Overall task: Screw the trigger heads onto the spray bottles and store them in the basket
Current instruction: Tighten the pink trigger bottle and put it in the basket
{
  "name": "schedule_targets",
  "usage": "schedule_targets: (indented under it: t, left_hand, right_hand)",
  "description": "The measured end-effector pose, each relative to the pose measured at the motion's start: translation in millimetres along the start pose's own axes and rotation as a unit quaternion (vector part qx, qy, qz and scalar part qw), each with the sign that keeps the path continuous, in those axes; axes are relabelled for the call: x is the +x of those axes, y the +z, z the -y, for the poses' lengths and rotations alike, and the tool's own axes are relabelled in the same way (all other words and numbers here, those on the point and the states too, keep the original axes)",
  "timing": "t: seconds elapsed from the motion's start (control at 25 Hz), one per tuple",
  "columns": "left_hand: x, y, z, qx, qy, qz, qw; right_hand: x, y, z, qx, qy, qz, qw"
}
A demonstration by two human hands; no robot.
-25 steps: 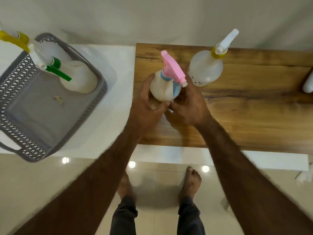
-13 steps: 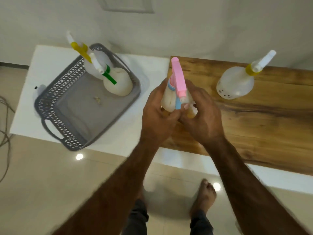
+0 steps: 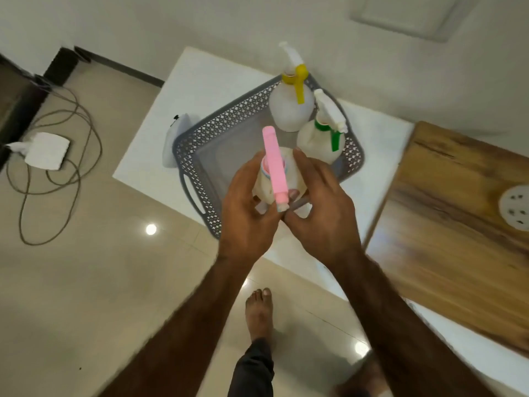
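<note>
A white spray bottle with a pink trigger head hangs above the near part of the grey perforated basket. My left hand grips its left side and my right hand holds its right side. Two white bottles stand at the basket's far end: one with a yellow trigger head and one with a green collar and trigger. The base of another bottle shows at the right edge on the wooden board.
The basket stands on a white tabletop against the wall. A wooden board lies to the right. On the tiled floor at left lie cables and a white box. My feet are below.
Both hands have lifted the pink-headed bottle off the wooden board and carried it left, to above the basket. The view has swung left with them.
</note>
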State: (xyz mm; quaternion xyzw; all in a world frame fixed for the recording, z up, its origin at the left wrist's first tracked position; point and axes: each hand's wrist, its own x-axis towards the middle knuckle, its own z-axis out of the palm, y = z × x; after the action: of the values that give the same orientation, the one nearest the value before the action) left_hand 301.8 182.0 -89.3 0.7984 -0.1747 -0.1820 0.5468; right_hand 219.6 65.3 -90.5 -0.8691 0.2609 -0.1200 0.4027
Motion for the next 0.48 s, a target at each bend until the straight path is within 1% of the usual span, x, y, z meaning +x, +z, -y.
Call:
schedule_targets:
  t: [0.08,0.12,0.2,0.28,0.4,0.48]
  left_hand:
    - [23.1,-14.5,17.5,-0.01,0.0,0.02,1.0]
    - [35.6,-18.7,24.4,0.003,0.012,0.021,1.0]
    - [62.5,-21.4,33.9,0.028,0.027,0.033,0.999]
    - [89.1,-21.9,45.1,0.025,0.011,0.04,0.999]
    - [122.0,-24.6,65.4,0.053,0.028,0.04,0.997]
    - [137.8,-25.3,75.8,0.067,0.023,0.042,0.997]
  right_hand:
    - [24.2,18.8,3.9,0.004,0.005,0.018,1.0]
    - [36.3,27.2,4.6,0.007,0.008,0.023,1.0]
    - [57.9,40.7,4.5,0.013,0.019,0.021,1.0]
    - [76.5,51.9,4.6,0.006,0.032,0.01,0.999]
    - [101.0,67.1,3.7,-0.031,0.052,0.003,0.998]
    - [113.8,76.9,2.4,-0.066,0.063,0.005,0.996]
